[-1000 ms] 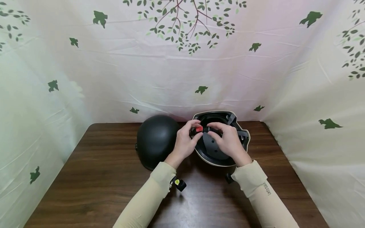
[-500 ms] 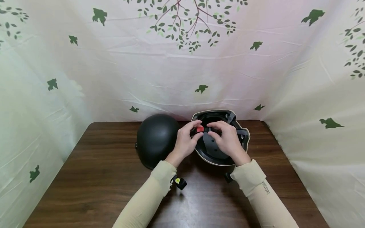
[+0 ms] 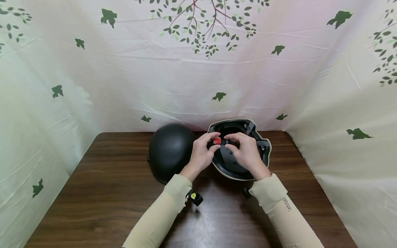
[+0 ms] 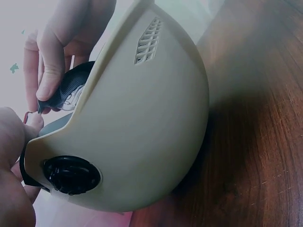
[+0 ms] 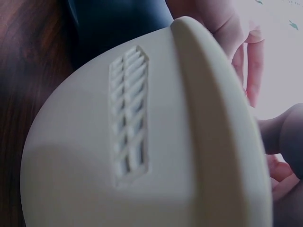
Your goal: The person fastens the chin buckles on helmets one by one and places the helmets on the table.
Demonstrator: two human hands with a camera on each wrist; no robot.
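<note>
A cream helmet [image 3: 232, 167] lies upside down on the table, its black lining facing up. Over its opening, my left hand [image 3: 201, 151] pinches a chin strap buckle [image 3: 217, 141] with a red part between thumb and fingers. My right hand [image 3: 247, 151] pinches the black strap end [image 3: 225, 141] just to the right of it. Whether the two ends are joined cannot be told. In the left wrist view, the right fingers grip a dark mesh strap pad [image 4: 75, 85] beside the helmet's rim. The right wrist view mostly shows the vented shell [image 5: 94, 142].
A black helmet [image 3: 170, 153] sits dome up just left of the cream one. Both stand near the back edge of the brown wooden table [image 3: 102, 196]. A leaf-printed white curtain [image 3: 183, 82] hangs behind and along both sides.
My right hand has shifted very slightly left, towards the red buckle part. The left hand and both helmets hold nearly the same place.
</note>
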